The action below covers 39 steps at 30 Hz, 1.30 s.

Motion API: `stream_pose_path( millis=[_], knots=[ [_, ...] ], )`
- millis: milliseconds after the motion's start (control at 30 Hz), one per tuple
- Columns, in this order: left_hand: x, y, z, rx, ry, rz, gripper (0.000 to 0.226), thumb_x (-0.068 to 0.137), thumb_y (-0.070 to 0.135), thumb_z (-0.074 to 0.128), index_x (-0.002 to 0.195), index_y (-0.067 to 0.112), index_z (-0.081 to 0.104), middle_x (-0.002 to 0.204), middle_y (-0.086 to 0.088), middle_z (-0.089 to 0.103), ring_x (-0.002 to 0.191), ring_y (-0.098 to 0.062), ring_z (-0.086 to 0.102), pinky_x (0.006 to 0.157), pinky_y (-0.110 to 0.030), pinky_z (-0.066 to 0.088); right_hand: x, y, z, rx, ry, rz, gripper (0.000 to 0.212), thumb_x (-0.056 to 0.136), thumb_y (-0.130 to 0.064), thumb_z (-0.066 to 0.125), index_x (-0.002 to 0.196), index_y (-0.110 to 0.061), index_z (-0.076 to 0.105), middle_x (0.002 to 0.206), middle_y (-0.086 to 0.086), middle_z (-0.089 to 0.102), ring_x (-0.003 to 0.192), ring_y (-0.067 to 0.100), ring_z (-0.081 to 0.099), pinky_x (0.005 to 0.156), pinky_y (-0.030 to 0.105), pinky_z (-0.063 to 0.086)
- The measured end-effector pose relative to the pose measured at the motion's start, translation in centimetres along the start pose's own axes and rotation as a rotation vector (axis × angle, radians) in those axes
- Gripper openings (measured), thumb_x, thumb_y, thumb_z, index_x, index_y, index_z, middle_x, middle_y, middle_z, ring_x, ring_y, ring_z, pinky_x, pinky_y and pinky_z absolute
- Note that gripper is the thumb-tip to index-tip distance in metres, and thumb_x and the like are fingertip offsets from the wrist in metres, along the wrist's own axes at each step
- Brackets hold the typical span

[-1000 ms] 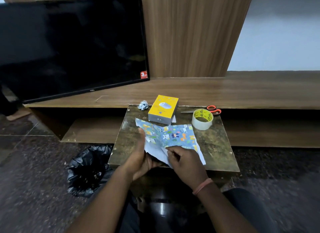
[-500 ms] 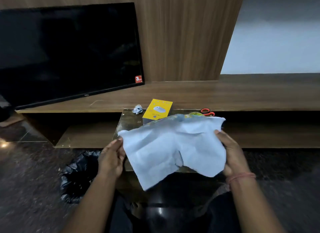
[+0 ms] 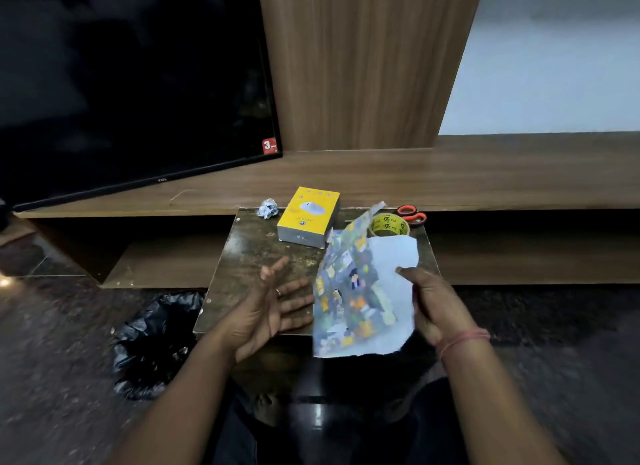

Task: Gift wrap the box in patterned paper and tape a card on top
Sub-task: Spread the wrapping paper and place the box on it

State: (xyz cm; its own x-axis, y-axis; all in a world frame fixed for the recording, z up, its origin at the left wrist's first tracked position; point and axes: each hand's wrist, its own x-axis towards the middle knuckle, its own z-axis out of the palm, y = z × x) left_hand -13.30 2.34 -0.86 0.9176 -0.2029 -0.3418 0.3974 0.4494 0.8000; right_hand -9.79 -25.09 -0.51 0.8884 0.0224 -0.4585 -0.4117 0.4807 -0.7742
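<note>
Nearest the camera, at about 5 o'clock from the small table's (image 3: 242,256) middle, the right hand (image 3: 436,308) is gripping the sheet of patterned paper (image 3: 353,291) by its right edge, thumb on the white underside, holding it up off the table with the printed side facing left. The sheet is hanging partly over the table's near edge and is blurred. At about 7 o'clock, the left hand (image 3: 266,312) is lying spread palm-up with fingers straight, holding nothing, its fingertips just beside the paper's left edge; whether they are touching it cannot be told.

Farther out, at about 12 o'clock, the yellow box (image 3: 308,217) is lying flat and unwrapped on the table, near the paper's upper corner. At 11 o'clock a crumpled paper ball (image 3: 268,208) is sitting by the far edge. At 1 o'clock the tape roll (image 3: 389,225) is standing partly hidden behind the sheet, with the orange-handled scissors (image 3: 412,215) just beyond it. A black bag (image 3: 156,340) is sitting on the floor at 8 o'clock.
</note>
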Motion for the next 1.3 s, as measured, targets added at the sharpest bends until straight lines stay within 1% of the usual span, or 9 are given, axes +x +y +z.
stream_pose_path(
  millis=[67,167,367,567,700,767,833,1033,1300],
  knots=[
    [0.0,-0.4,0.7,-0.007,-0.083,-0.013,0.142,0.035,0.078,0.090,0.157,0.036,0.031,0.151,-0.016,0.052,0.132,-0.043,0.057,0.104,-0.066,0.047,-0.4,0.5,1.8,-0.053,-0.016,0.051,0.077,0.075,-0.035,0.083,0.138,0.000,0.055,0.095,0.026,0.053,0.064,0.028,0.050,0.057,0.033,0.039],
    [0.0,-1.2,1.3,0.029,-0.136,-0.018,0.138,0.038,0.078,0.089,0.157,0.036,0.032,0.156,-0.010,0.046,0.136,-0.042,0.053,0.106,-0.071,0.042,-1.8,1.3,5.0,-0.031,-0.110,-0.042,0.016,0.099,-0.008,0.056,0.089,0.000,0.064,0.062,0.011,0.068,0.047,0.019,0.063,0.044,0.022,0.048],
    [-1.1,0.6,5.1,0.371,0.031,0.126,0.073,0.076,0.047,0.080,0.137,0.014,0.059,0.127,-0.012,0.072,0.115,-0.032,0.070,0.097,-0.047,0.057,-3.9,3.5,9.5,0.004,-0.266,0.003,0.030,0.098,0.003,0.048,0.125,0.008,0.061,0.118,0.031,0.067,0.106,0.044,0.066,0.094,0.053,0.055],
    [-0.4,3.1,3.6,0.182,0.420,0.020,0.023,0.090,0.004,0.058,0.108,0.002,0.072,0.089,-0.019,0.076,0.069,-0.033,0.072,0.070,-0.042,0.059,-3.0,0.1,5.4,0.018,-0.137,0.093,0.040,0.093,-0.018,0.058,0.127,0.000,0.065,0.119,0.024,0.069,0.097,0.036,0.068,0.081,0.040,0.057],
    [-1.0,3.4,-1.9,0.286,0.534,-0.140,0.024,0.098,0.016,0.065,0.112,-0.003,0.070,0.086,-0.018,0.078,0.065,-0.030,0.074,0.063,-0.038,0.062,-3.1,-3.7,-0.6,-0.041,0.010,0.021,0.022,0.100,-0.012,0.051,0.093,0.002,0.066,0.059,0.010,0.069,0.047,0.017,0.066,0.043,0.018,0.049],
    [-1.6,3.2,-3.6,0.345,0.510,-0.232,0.023,0.098,0.022,0.066,0.099,-0.001,0.066,0.067,-0.013,0.074,0.055,-0.024,0.072,0.052,-0.028,0.059,-2.3,-4.2,-3.1,-0.159,0.050,-0.026,0.018,0.100,-0.008,0.054,0.104,0.005,0.066,0.069,0.010,0.074,0.055,0.015,0.071,0.048,0.021,0.054],
    [-1.1,2.8,-4.9,0.398,0.567,-0.235,0.036,0.089,0.026,0.077,0.101,-0.007,0.070,0.081,-0.023,0.075,0.071,-0.031,0.076,0.074,-0.039,0.063,-1.0,-3.6,-4.6,-0.467,0.089,-0.052,0.024,0.095,-0.012,0.066,0.116,0.000,0.069,0.093,0.009,0.078,0.081,0.020,0.076,0.073,0.034,0.061],
    [0.0,2.1,-3.5,0.608,0.734,0.051,0.026,0.081,0.027,0.068,0.096,0.007,0.064,0.084,-0.021,0.068,0.070,-0.026,0.060,0.065,-0.034,0.044,1.6,-2.3,-3.4,-1.016,0.405,-0.171,0.014,0.083,-0.014,0.075,0.087,-0.006,0.065,0.090,0.016,0.072,0.079,0.030,0.065,0.075,0.036,0.051],
    [1.0,1.4,-2.4,1.343,0.883,0.575,0.043,0.086,0.023,0.078,0.126,0.017,0.064,0.117,-0.012,0.066,0.103,-0.040,0.060,0.083,-0.048,0.052,3.5,-2.0,0.7,-1.286,0.400,-0.801,0.039,0.092,-0.012,0.067,0.130,-0.012,0.060,0.137,0.012,0.044,0.112,0.035,0.059,0.094,0.040,0.050]
  ],
)
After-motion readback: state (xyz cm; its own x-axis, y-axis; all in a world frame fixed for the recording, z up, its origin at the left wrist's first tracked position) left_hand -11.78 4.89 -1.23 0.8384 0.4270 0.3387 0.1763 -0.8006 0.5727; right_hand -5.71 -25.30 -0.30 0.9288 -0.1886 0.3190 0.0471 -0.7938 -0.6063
